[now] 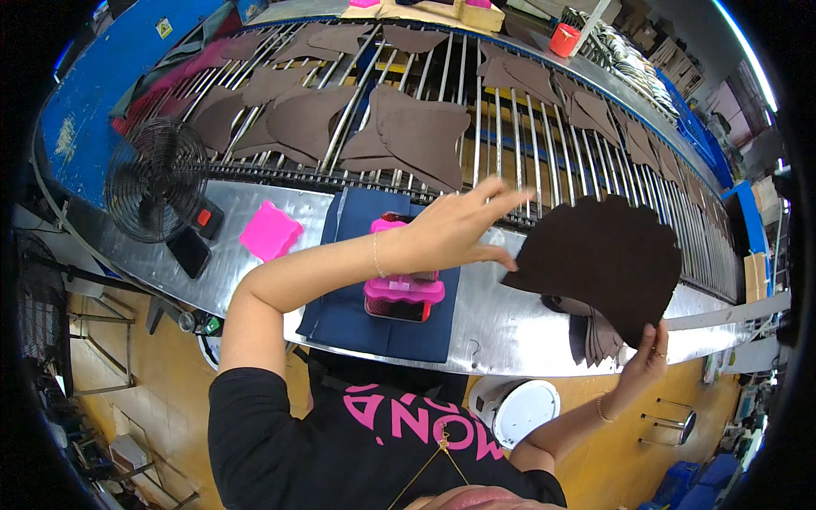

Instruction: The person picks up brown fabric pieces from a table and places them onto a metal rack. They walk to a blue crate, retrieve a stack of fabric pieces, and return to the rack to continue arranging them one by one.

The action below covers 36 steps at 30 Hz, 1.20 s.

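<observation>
A dark brown cut piece [603, 263] with a scalloped upper edge hangs raised above the right part of the metal table. My right hand [648, 361] pinches its lower right corner between thumb and fingers. At its left point is my left hand [455, 225], with fingers stretched out and thumb apart from them; whether the thumb touches the piece I cannot tell. Beneath the piece lies a fanned stack of brown pieces [599, 336], partly hidden. Under my left forearm, pink scalloped blocks [404, 291] rest with a red-and-black item on folded navy cloth [344, 327].
Behind the metal table [489, 340] runs a rack of metal rollers [544, 161] carrying several brown cut pieces [416, 132]. A black fan [157, 178], a phone [189, 252] and a pink block [270, 231] stand at left. A white bucket [525, 412] is below the front edge.
</observation>
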### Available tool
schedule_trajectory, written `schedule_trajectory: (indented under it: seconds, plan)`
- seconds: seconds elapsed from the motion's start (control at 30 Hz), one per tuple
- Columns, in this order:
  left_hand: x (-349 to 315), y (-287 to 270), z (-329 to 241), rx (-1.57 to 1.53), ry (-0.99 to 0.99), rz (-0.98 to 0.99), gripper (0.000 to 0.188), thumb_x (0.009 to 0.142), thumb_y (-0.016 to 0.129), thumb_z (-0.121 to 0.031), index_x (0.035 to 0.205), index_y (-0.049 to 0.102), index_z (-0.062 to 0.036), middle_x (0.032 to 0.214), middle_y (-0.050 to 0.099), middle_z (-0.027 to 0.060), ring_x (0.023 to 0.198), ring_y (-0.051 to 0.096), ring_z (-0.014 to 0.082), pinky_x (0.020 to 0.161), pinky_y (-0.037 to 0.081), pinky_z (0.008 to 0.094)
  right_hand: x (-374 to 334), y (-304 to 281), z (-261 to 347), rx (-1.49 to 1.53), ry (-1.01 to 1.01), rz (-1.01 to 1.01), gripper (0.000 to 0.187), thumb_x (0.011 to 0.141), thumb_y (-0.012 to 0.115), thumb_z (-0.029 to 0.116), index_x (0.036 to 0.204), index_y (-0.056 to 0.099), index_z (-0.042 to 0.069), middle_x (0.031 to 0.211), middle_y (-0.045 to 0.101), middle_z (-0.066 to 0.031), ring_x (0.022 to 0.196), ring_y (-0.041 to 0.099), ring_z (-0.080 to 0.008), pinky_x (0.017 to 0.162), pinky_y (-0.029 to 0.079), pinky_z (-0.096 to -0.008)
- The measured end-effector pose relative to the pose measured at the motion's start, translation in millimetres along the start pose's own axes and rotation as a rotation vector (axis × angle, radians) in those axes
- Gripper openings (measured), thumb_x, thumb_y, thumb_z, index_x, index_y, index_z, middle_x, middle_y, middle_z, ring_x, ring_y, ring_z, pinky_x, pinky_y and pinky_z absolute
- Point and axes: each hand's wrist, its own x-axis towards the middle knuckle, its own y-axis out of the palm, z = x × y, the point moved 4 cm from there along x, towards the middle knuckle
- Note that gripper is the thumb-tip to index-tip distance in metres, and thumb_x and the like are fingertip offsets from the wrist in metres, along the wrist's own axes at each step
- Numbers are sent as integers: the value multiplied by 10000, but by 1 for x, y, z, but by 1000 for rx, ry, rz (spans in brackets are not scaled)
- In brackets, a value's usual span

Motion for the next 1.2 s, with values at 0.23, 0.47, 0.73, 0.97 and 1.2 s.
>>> schedule_trajectory:
  seconds: [0.23,0.47,0.73,0.97,1.2]
  plan:
    - [62,-17,4,-23,170,-15,422,796,722,-270,1156,607,-83,891,630,92,754,637,304,671,511,363,62,25,95,-438,-531,231,210,872,587,-13,1057,664,50,829,626,-120,784,566,-248,813,411,-346]
    - [42,-33,134,-749,-519,-195,204,908,565,-84,1049,577,63,735,627,131,519,633,160,412,488,271,70,47,87,-438,-396,-135,313,880,643,104,1186,606,46,1048,642,-62,846,570,-177,875,419,-337]
    - [-11,-72,373,-906,-822,-981,585,924,496,0,1429,204,50,1143,516,251,674,668,242,535,559,309,44,92,15,-230,-144,115,338,913,609,186,1212,565,34,1161,547,-102,799,524,-178,811,431,-330]
    - [-42,-53,480,-1034,-907,-1386,599,882,391,83,1418,130,28,1059,483,229,689,679,375,571,608,398,39,92,14,-375,-52,220,256,921,580,182,1141,598,53,1134,545,-81,868,537,-212,878,395,-356]
    - [-61,-50,468,-1171,-1144,-1055,490,973,514,-267,1222,342,119,976,580,244,821,665,385,593,596,385,34,72,-38,-507,-1,253,227,918,573,191,1089,616,48,1102,574,-122,980,558,-304,891,409,-394]
